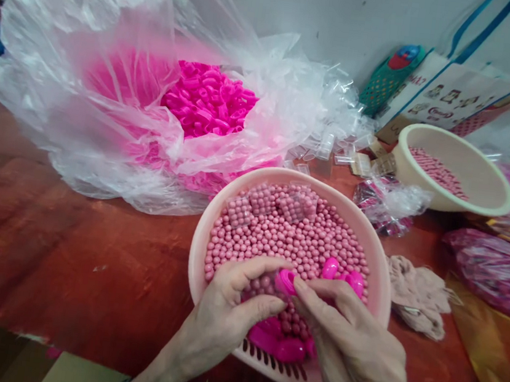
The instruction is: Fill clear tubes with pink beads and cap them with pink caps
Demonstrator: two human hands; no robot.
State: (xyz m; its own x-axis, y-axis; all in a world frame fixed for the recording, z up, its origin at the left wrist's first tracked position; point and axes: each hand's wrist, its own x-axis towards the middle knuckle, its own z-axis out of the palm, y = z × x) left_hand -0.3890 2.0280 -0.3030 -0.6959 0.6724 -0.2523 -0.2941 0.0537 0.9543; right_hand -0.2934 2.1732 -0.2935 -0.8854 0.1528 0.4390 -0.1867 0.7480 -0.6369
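A pale pink basket point(201, 240) full of small pink beads point(277, 234) stands on the red table, with small clear packets of beads point(262, 199) on top at the back. Over its front part, my left hand point(233, 309) curves its thumb and forefinger around a clear packet of beads point(264, 286). My right hand point(355, 339) pinches a small bright pink plastic piece point(285, 281) between thumb and fingers, close to the left fingertips. More bright pink pieces point(290, 349) lie below the hands, and others point(354, 282) sit at the right of the basket.
Behind the basket, a large clear bag point(87, 152) holds many bright pink pieces point(210, 102). Clear plastic pieces point(334, 111) are heaped beside it. A cream bowl point(484, 176) with beads, wrapped bundles point(500, 271) and a beige cloth point(421, 295) lie to the right on the table point(65, 254).
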